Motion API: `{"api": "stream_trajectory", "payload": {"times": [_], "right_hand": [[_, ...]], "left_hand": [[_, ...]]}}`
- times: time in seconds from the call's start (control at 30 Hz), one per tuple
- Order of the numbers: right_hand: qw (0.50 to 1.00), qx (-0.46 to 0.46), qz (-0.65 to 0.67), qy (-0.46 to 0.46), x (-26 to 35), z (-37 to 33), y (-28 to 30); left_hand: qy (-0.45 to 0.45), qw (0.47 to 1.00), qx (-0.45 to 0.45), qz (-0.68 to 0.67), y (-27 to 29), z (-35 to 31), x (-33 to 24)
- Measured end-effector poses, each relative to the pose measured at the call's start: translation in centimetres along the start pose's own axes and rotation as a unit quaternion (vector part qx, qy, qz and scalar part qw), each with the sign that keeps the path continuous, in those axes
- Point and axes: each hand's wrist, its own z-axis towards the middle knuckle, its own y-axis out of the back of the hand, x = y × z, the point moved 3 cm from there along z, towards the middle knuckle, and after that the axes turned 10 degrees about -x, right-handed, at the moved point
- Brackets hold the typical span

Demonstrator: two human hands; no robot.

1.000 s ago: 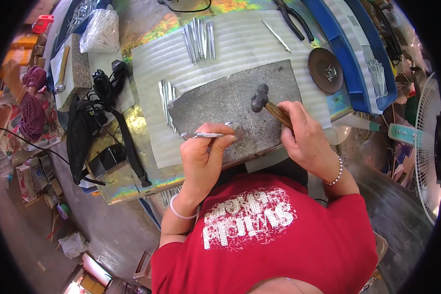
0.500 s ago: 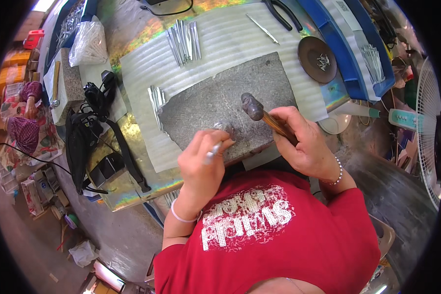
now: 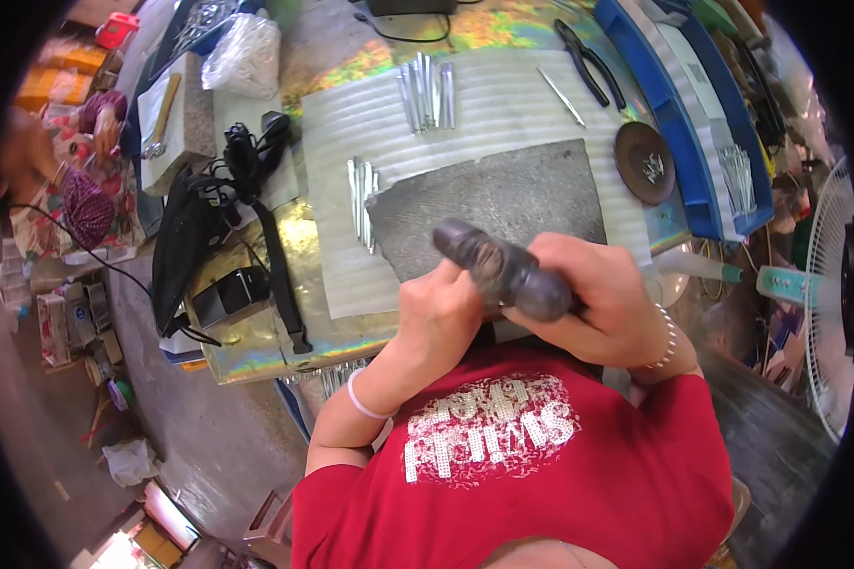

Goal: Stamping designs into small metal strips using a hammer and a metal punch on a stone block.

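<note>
Right hand (image 3: 598, 294) is clamped on the hammer (image 3: 491, 264), head held up over the near side of the stone slab (image 3: 493, 194). Left hand (image 3: 438, 318) is partly covered by the head; whether anything is pinched there can't be told. Hammer is judged head-heavy, stiff, hardly fragile; best gripped firmly, well back on the handle, against twist.

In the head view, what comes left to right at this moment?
Co-worker's purple checked sleeve, black strapped fabric bag, slim silver metal rods beside the rough grey stone slab, the wearer's left hand, right hand, round white wire-caged fan.
</note>
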Motion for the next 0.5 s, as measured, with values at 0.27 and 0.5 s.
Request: {"api": "stream_trajectory", "payload": {"times": [0.27,0.5], "right_hand": [[0.996,0.028,-0.086,0.000,3.3,-2.8,2.4],[0.976,0.049,-0.194,0.083,3.9,-2.8,2.2]], "left_hand": [[0.036,0.998,-0.033,-0.049,1.2,1.0,-0.3],[0.007,0.996,-0.059,-0.060,1.2,1.1,-0.2]]}}
